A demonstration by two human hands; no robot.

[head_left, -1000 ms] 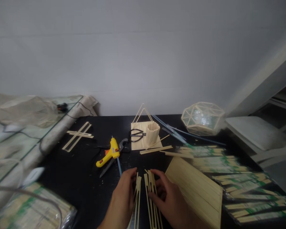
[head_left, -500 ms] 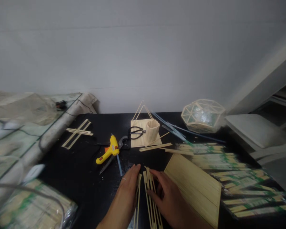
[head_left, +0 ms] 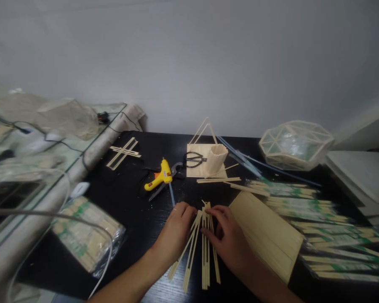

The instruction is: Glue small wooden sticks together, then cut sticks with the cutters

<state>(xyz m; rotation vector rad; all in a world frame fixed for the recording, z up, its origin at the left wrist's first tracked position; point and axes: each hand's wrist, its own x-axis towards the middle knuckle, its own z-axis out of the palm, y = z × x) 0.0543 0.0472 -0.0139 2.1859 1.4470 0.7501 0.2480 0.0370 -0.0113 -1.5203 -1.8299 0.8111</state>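
Note:
Several pale wooden disposable chopsticks (head_left: 206,248) lie fanned out on the black table, their upper ends close together between my hands. My left hand (head_left: 178,225) is closed, its bent fingers on the upper ends of the left chopsticks (head_left: 189,256). From the other side my right hand (head_left: 229,235) grips the right-hand chopsticks, thumb and forefinger against them near the top. To the right of it lies a flat wooden panel (head_left: 268,233), partly behind my right arm.
Beyond my hands are a yellow glue gun (head_left: 159,176), scissors (head_left: 194,159), and a wooden stand with a cup (head_left: 216,160). Wrapped chopsticks (head_left: 337,231) cover the right side; a packet (head_left: 85,231) and a cable (head_left: 109,248) lie left. A faceted frame (head_left: 297,145) stands at back right.
My left hand has gone from lying nearly straight beside the chopsticks to curling over their upper ends. The chopsticks' lower ends now fan out in view. The camera view has shifted left and down.

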